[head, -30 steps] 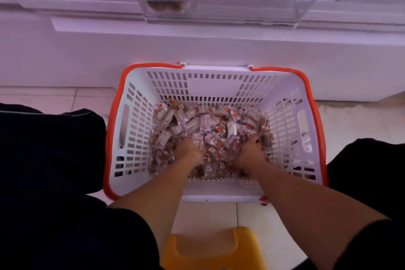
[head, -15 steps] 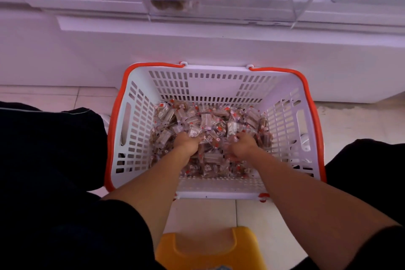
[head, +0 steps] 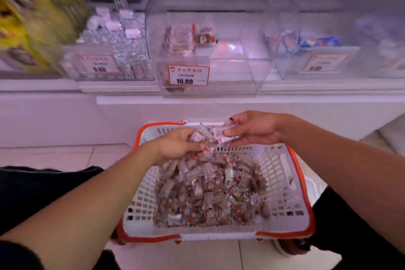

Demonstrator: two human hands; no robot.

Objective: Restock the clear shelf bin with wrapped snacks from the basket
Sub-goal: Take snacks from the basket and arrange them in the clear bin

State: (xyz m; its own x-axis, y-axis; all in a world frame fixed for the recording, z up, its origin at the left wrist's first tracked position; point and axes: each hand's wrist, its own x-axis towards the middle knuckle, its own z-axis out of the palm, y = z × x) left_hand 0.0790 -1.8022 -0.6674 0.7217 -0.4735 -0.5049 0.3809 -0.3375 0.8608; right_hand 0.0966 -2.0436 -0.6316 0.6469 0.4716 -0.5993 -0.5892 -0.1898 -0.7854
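- above the basket's far rim: left hand (head: 177, 146) and right hand (head: 252, 130), fingers curled round wrapped snacks (head: 209, 136), held between them.
- below the hands: white basket (head: 282, 171), orange rim, heaped with more wrapped snacks.
- beyond the hands: clear shelf bin (head: 230, 68), few snacks inside, price label (head: 188, 75) reading 10.80.

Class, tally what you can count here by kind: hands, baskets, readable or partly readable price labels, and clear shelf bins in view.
Hands: 2, left hand and right hand
Basket: 1
Price labels: 3
Clear shelf bins: 3
Total: 9
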